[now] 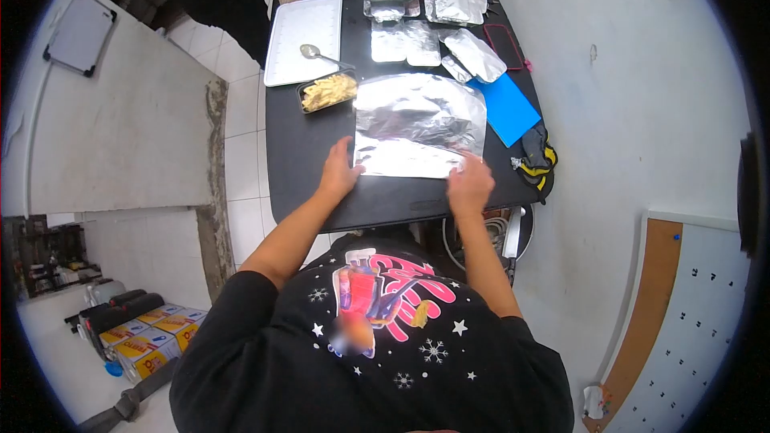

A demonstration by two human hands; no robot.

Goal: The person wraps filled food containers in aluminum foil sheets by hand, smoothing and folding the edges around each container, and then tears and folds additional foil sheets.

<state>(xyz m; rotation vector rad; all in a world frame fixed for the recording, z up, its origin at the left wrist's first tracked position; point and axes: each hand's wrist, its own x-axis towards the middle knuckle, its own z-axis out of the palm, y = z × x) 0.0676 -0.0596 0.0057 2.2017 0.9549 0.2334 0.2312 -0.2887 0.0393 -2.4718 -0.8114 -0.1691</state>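
Note:
A sheet of aluminium foil (419, 124) lies spread on the black table in front of me, with a crease across its near part. My left hand (341, 170) rests at the sheet's near left corner, thumb at the edge and fingers apart. At the near right corner, my right hand (471, 186) has its fingers curled onto the foil's edge, slightly blurred. Just beyond the foil's left side sits a black tray of pasta (327, 93). A metal spoon (321, 55) lies across the white board behind it, its handle reaching toward the tray.
Several foil-covered packages (473, 54) stand toward the far side of the black table (309, 184). A blue folder (512, 112), a red-edged phone-like object (503, 46) and a black-and-yellow item (539, 164) lie right. The white board (305, 28) is at left; a wall runs along the right.

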